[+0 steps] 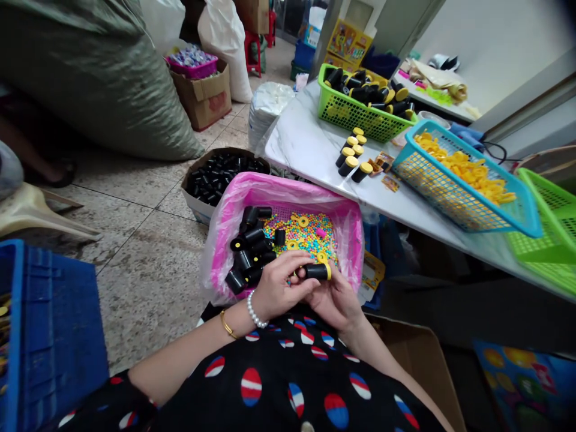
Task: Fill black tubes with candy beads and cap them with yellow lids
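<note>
Both hands [284,284], half-closed, hold a yellow-capped black plastic cylinder [315,272] above the pink plastic basket [294,191]'s near edge; the printed yellow carton [347,43] is unreadable.

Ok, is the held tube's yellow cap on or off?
On, it seems: the yellow cap meets one end of the black tube with no visible gap. Whether it's pressed fully home, I can't tell.

The white marble-patterned table [306,135] supports a green basket [360,117], a blue basket [443,191] and upright yellow-capped black cylinders [350,162].
</note>
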`<state>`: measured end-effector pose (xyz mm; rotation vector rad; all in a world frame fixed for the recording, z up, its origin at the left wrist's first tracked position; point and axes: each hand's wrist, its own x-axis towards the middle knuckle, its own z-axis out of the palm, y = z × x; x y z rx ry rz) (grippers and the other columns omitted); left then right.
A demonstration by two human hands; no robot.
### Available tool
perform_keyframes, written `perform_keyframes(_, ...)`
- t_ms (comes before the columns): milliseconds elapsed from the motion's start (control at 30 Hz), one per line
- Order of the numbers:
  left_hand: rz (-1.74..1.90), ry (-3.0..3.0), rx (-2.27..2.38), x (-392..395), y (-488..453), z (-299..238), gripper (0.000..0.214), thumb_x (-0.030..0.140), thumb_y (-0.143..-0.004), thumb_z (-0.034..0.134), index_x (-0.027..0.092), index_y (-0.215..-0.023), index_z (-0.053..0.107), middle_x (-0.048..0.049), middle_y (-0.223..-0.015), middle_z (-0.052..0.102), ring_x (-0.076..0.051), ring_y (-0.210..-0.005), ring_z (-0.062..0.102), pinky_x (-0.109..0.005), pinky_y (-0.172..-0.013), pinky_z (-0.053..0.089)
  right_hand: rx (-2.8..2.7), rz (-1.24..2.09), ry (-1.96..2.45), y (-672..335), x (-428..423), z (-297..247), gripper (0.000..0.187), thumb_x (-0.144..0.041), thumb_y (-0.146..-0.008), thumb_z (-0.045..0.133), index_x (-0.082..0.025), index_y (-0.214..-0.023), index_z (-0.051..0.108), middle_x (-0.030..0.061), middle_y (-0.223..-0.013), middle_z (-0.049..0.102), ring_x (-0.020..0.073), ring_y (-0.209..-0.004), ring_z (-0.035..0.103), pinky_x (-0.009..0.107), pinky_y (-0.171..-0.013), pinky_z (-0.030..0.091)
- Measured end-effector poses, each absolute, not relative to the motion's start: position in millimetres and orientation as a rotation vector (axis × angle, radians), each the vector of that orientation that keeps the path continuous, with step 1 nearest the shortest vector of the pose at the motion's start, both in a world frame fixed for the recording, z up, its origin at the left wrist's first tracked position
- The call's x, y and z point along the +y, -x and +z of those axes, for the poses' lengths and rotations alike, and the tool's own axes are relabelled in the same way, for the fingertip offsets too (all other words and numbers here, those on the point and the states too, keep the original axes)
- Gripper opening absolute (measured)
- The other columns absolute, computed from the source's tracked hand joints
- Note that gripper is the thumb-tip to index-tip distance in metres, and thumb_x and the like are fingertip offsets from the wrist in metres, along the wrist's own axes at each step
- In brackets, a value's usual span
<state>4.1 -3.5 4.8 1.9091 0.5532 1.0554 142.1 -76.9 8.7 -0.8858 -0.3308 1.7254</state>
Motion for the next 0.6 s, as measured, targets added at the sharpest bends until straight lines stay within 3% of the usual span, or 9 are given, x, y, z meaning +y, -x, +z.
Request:
perform_keyframes(200,1.093,-2.05,0.497,-8.4,-3.6,-5.1,0.033,0.021,-0.081,0.062,0.017,-0.114,0.064,-0.0121,-0.111,0.064,-0.023,-0.103,0.063,-0.037,-0.089,0.055,-0.282,1.522,0.961,-131.9,-73.4,5.7,0.019,-0.038,-0.076,0.071,-0.021,-0.086,0.069,0.0031,-0.083,0.07,0.0234,-0.09,0.066,0.037,-0.078,0.055)
perform_keyframes(333,1.137,-2.053,0.657,-9.5,-3.4,-2.6,0.027,0.019,-0.077,0.064,0.016,-0.104,0.065,-0.0111,-0.104,0.064,-0.024,-0.098,0.062,-0.039,-0.087,0.054,-0.353,1.501,1.112,-129.9,-66.7,6.1,0.03,-0.048,-0.079,0.067,-0.019,-0.086,0.069,0.0042,-0.078,0.067,0.0227,-0.081,0.065,0.034,-0.066,0.055)
perform_keyframes(467,1.156,-1.923,0.857,-6.8,-3.0,6.4,0.016,0.019,-0.076,0.066,0.018,-0.092,0.063,-0.0075,-0.096,0.062,-0.022,-0.092,0.061,-0.038,-0.081,0.054,-0.879,1.266,1.422,-142.3,-63.2,18.4,0.034,-0.045,-0.079,0.068,-0.021,-0.104,0.067,0.0062,-0.097,0.064,0.0208,-0.087,0.061,0.03,-0.066,0.052)
perform_keyframes(600,1.068,-1.87,0.777,-6.7,-0.2,7.8,0.018,0.022,-0.08,0.067,0.021,-0.097,0.061,-0.0038,-0.091,0.064,-0.019,-0.083,0.062,-0.032,-0.073,0.054,-1.403,0.843,1.599,-158.0,-57.7,43.5,0.022,-0.028,-0.074,0.074,-0.023,-0.095,0.067,0.0039,-0.091,0.064,0.0181,-0.078,0.059,0.029,-0.065,0.048)
